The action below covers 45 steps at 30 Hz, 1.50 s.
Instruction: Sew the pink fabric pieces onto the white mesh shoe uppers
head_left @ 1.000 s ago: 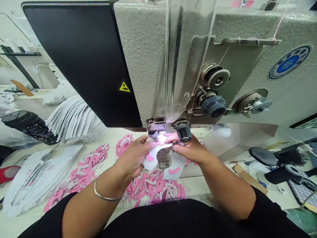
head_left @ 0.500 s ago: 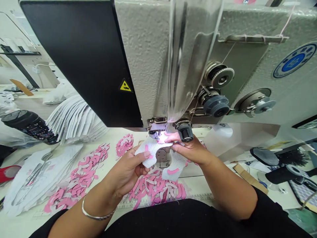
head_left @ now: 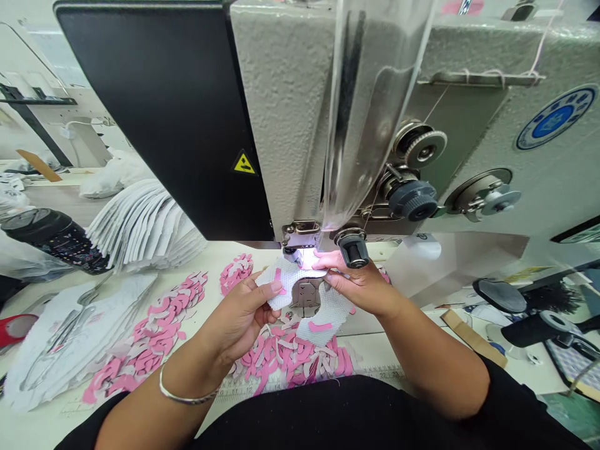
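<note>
A U-shaped piece of white mesh fabric (head_left: 288,281) with pink strips lies curved around the metal needle plate (head_left: 305,297) of a sewing machine. Its inner edge runs under the presser foot (head_left: 294,254), lit by the machine's lamp. My left hand (head_left: 241,319) pinches the mesh's left arm between thumb and fingers. My right hand (head_left: 359,284) grips the right arm, with its fingertips close to the presser foot. The stitching point is hidden behind my fingers.
The grey machine head (head_left: 281,125) with tension dials fills the top. A stack of white mesh pieces (head_left: 145,228) stands at the left. Pink-and-white cut pieces (head_left: 290,356) lie in heaps below my hands. A dark bottle (head_left: 56,240) lies far left.
My left hand has slid from the top of the mesh to its left arm, swinging that arm outward to the left. The needle plate now shows more. The right hand barely moved.
</note>
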{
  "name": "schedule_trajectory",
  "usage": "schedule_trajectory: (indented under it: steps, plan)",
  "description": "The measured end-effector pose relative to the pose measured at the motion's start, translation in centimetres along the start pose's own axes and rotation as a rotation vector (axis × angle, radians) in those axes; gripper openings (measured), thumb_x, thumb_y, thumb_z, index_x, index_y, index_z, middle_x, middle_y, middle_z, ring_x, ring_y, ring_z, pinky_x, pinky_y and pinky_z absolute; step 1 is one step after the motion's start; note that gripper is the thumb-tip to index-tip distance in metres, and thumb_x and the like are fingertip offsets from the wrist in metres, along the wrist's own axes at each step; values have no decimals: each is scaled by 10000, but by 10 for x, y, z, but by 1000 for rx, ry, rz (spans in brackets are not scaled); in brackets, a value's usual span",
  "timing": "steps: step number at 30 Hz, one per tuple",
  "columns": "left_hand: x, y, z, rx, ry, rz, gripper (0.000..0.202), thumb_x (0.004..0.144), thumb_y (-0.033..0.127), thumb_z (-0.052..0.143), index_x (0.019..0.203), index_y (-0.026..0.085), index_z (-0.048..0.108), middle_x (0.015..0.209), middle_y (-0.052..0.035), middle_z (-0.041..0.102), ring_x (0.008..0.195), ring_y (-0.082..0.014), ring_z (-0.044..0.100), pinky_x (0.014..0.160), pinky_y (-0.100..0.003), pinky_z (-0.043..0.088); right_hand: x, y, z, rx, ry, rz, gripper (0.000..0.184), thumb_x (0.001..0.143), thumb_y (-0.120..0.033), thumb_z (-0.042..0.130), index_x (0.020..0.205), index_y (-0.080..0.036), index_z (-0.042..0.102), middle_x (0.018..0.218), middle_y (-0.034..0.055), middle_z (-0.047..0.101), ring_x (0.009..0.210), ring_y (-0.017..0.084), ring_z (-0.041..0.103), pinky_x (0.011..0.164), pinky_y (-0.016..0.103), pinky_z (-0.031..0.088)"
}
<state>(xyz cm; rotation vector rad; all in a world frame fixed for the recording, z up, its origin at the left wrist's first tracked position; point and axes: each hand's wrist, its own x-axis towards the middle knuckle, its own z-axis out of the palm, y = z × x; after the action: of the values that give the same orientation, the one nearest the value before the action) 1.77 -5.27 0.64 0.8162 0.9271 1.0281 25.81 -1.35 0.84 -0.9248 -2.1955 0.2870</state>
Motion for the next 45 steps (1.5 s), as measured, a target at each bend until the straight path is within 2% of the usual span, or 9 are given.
schedule_trajectory:
  steps: [8,12,18,23,28,32,37,41,45]
  plan:
    - [7,11,-1,-22,82,33,233,728,216,826,797,145,615,672,22,575,504,-53,498,447,-153,462,-7,-12,6,-91,87,-56,239,943,-198,524,1080,-284,700,1020,41,679,1022,220,610,991,451,470]
    - [13,12,-4,-82,115,58,234,740,229,824,843,152,629,726,30,569,516,-37,488,455,-141,451,-11,-20,14,-172,167,-54,243,965,-231,523,1131,-263,698,1067,67,683,1077,241,600,1007,469,452]
    - [9,9,4,-25,144,89,236,747,301,819,832,148,660,731,9,582,642,-80,555,613,-182,507,-18,-33,26,-342,238,-66,281,963,-192,532,1209,-242,658,1046,66,713,1036,250,619,966,456,429]
    - [7,7,24,194,58,136,257,791,370,764,729,138,672,707,-10,590,698,-100,526,687,-194,467,-22,-42,30,-413,203,-43,320,961,-176,525,1266,-213,611,1088,83,698,1014,251,619,908,440,423]
    - [15,8,37,276,135,125,219,748,337,765,710,152,655,708,-1,582,690,-119,509,650,-223,427,-22,-45,28,-420,151,-22,339,972,-197,514,1301,-208,595,1084,97,679,998,248,594,896,435,423]
    - [20,7,39,265,173,131,130,734,266,730,745,147,682,724,-2,609,705,-121,518,683,-236,415,-14,-42,11,-399,57,-40,385,936,-156,544,1299,-259,620,1024,78,654,992,251,580,933,459,421]
    - [23,6,38,253,147,134,128,744,277,719,779,154,717,751,-14,651,749,-141,557,730,-260,420,-4,-29,-14,-171,-166,17,466,900,-150,568,1314,-358,621,1043,53,597,1004,212,580,854,365,507]
    - [26,6,35,242,83,155,116,755,266,714,807,167,744,799,-26,692,793,-156,590,771,-269,437,-4,-23,-10,-80,-126,33,465,875,-144,576,1289,-345,644,1014,53,568,1025,214,562,899,390,518]
    - [29,11,30,210,2,164,87,740,220,715,797,165,750,797,-30,706,794,-150,598,769,-254,443,-11,-27,9,-156,0,1,505,845,-86,544,1295,-290,647,1008,79,555,952,226,547,848,420,525]
